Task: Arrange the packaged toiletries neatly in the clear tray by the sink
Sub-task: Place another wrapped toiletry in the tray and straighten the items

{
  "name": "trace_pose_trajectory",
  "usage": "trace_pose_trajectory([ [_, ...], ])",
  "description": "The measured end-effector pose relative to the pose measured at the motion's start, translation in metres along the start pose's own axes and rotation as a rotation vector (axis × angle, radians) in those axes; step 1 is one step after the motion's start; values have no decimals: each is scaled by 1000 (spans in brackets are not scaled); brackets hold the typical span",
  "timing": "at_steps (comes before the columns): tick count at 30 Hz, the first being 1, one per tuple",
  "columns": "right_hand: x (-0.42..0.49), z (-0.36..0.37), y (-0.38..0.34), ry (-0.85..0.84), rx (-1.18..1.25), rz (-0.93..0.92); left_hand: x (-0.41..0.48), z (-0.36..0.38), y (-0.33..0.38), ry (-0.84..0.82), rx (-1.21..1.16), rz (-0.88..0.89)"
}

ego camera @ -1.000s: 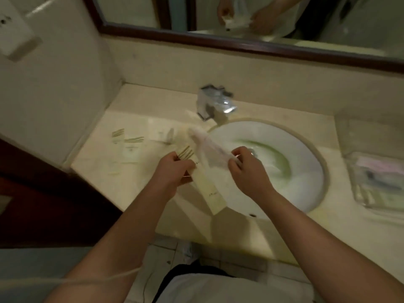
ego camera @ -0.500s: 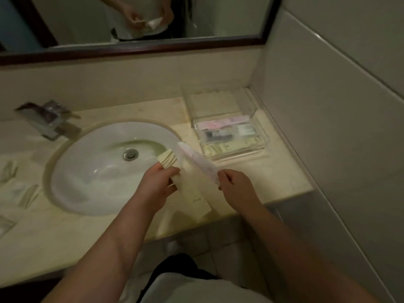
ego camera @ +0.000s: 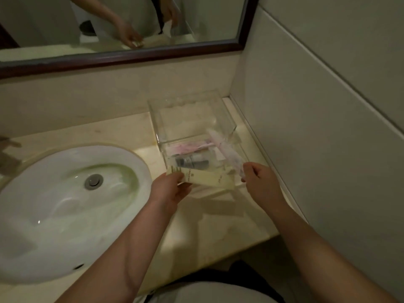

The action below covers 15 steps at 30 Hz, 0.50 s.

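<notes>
**mops_r_us:** Beige marble worktop [ego camera: 207,226] in a dim bathroom, white sink [ego camera: 54,204] taking up the left end, clear tray [ego camera: 156,127] sitting in the back right corner against the tiled wall [ego camera: 317,127]. So the left hand [ego camera: 172,189] is pinching one end of a long cream carton [ego camera: 209,178], fingers curled round it. It's hanging roughly level along the tray's near edge, and I can't tell if it's touching. The right hand [ego camera: 260,180] is curling its fingers round the near end of a frosty wrapped packet [ego camera: 227,152] that's angling over the tray's right side. How are these going to handle, you reckon?

**tidy_tina:** Both are looking feather-light to me. The carton's thin card, so it's probably staying stiff lengthways but denting if you're squeezing the middle. Holding it by an end or the long edges seems right. The wrapped one's looking soft and crinkly, likely slippery film, so I'd be pinching it at the sealed end, like that hand's doing.

**mops_r_us:** Room in the tray?

**tidy_tina:** The near half's already holding a pink packet [ego camera: 188,147] and a small dark tube [ego camera: 192,161], labels too blurry to read. The back half's looking bare. I'd be laying the carton parallel to the pink one and the soft packet alongside, not on top, or it's going to slump. Those see-through walls are hard to spot, so clipping the rim is the risk.
</notes>
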State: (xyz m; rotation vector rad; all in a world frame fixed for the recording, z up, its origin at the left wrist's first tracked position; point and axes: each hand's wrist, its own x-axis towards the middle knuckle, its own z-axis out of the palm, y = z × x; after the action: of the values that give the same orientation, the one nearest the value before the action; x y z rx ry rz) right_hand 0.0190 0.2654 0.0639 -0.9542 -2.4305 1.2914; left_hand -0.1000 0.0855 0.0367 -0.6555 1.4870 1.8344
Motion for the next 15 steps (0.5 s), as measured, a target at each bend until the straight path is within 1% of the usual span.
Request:
trace_pose_trajectory([
  [2,12,-2,-2,-18,14,9,6,9,-2,25,-31,-24],
  [6,38,-3,-4,-27,27,18,11,21,-7,11,-40,-26],
  [11,72,-1,-6,-132,6,-64,16,32,-17,180,-58,-7],
  [15,88,2,-11,-221,93,-123,17,41,-26,276,129,65],
])
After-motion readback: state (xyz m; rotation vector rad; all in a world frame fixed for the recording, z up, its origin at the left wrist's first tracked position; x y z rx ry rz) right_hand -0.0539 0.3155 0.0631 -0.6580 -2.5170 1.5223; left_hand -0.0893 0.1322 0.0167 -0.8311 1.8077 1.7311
